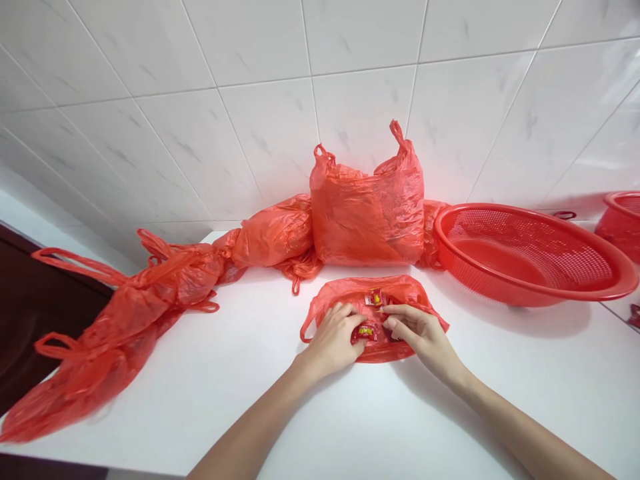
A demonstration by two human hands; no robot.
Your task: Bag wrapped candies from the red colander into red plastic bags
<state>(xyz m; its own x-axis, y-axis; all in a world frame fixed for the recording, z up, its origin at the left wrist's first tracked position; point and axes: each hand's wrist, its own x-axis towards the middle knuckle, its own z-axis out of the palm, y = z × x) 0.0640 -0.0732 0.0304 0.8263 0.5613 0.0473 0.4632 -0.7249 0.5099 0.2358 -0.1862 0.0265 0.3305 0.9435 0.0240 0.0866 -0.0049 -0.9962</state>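
Grip of the left hand (334,339) curves around the lower packet (367,331), thumb and fingers at its left end, though whether it is clenched on it I cannot tell. The right hand (423,330) has thumb and forefinger nearly together inside the open bag (340,291); whether that grip holds anything cannot be told.

The open bag lies on the white bench (240,373), just in front of the upright bag (367,217). Bare bench stretches between the left forearm and the row of bags (195,273), and more lies to the right of the right forearm, below the large colander (510,267). Behind, the tiled wall (260,133) closes off the space; at lower left the bench ends in a front edge, partly overhung by the row of bags.

The open bag is thin, translucent red plastic, creased and spread wide, with one loop handle at its left. The lower packet is red with yellow lettering; the upper packet (376,297) is red with a yellow patch and a pale end. A darker piece (395,331) shows partly beneath the right hand.

Counted: two hands, one open bag, one upright bag with two knotted handles, two clear packets plus the darker piece, one large colander and one smaller red basket (623,223) at the right edge. The row of bags overlaps too much to count
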